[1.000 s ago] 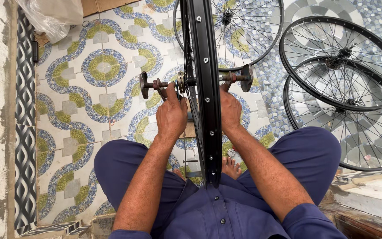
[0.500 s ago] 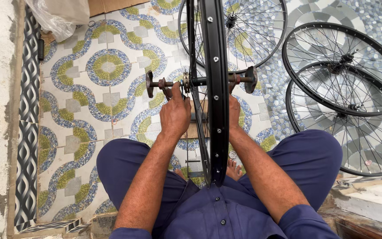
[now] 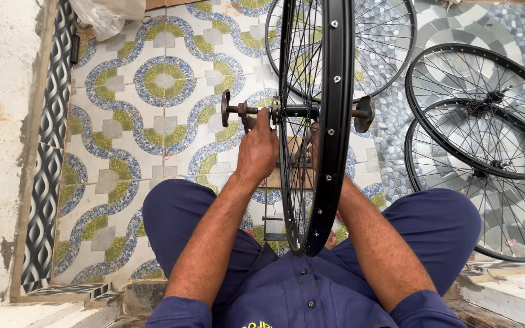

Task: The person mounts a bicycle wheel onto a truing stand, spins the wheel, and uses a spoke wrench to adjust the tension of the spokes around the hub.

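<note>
A black spoked bicycle wheel (image 3: 334, 109) stands upright and edge-on between my knees, mounted on a metal axle (image 3: 238, 110) with round end plates. My left hand (image 3: 257, 149) is on the left side of the wheel, its fingers closed on the axle just beside the hub (image 3: 299, 111). My right hand (image 3: 315, 143) is on the right side, mostly hidden behind the rim and spokes, so its grip is unclear. My forearms run up from my blue-clad lap.
Two black wheels (image 3: 487, 109) lie overlapping on the floor at right, and another wheel (image 3: 384, 42) lies behind the upright one. A clear plastic bag (image 3: 107, 13) sits top left. A pale wall (image 3: 1, 152) borders the patterned tile floor (image 3: 147, 109) on the left.
My view has shifted slightly, so the wheel sits a little further right. My left hand's fingers have moved up onto the axle by the hub. The right hand stays behind the rim.
</note>
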